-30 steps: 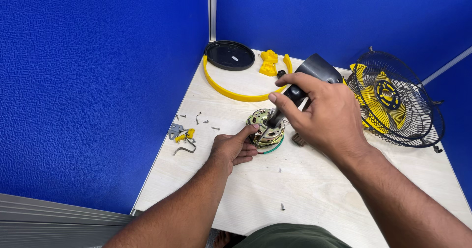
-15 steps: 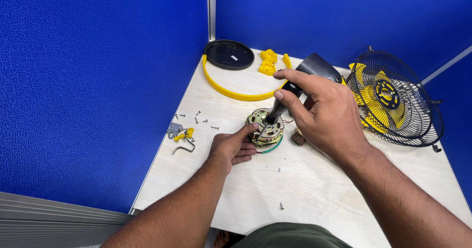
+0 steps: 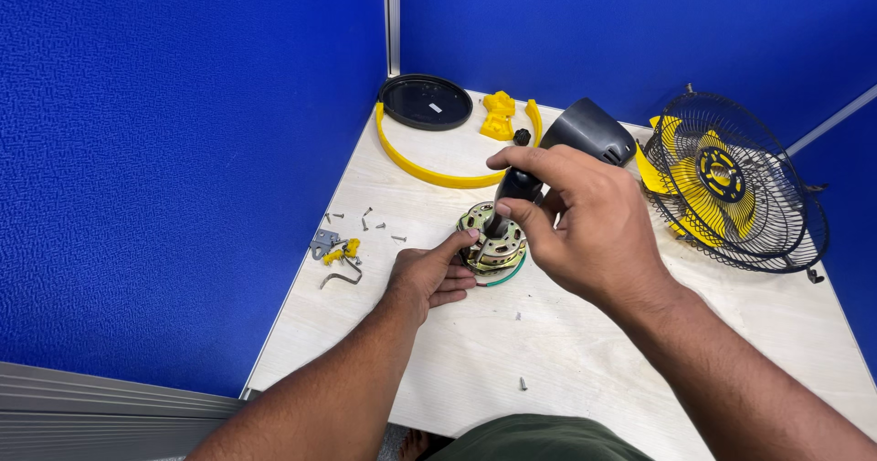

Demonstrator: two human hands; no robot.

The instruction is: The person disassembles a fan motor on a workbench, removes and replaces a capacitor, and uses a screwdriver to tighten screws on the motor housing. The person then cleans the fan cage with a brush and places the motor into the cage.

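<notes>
Here, right hand (image 3: 585, 228) fingers clamped on black screwdriver (image 3: 513, 191) over fan motor (image 3: 493, 237); left hand (image 3: 429, 274) fingers steadied motor w/ thumb, on bench (image 3: 566, 351).

Two blue fabric partition walls (image 3: 183, 150) meet in a corner, joined by a slim grey metal post (image 3: 393, 22). A pale wood-grain tabletop (image 3: 585, 351) is pushed into that corner, evenly lit with soft shadows. At lower left runs a grey ribbed strip (image 3: 82, 411) along the partition's base.
</notes>
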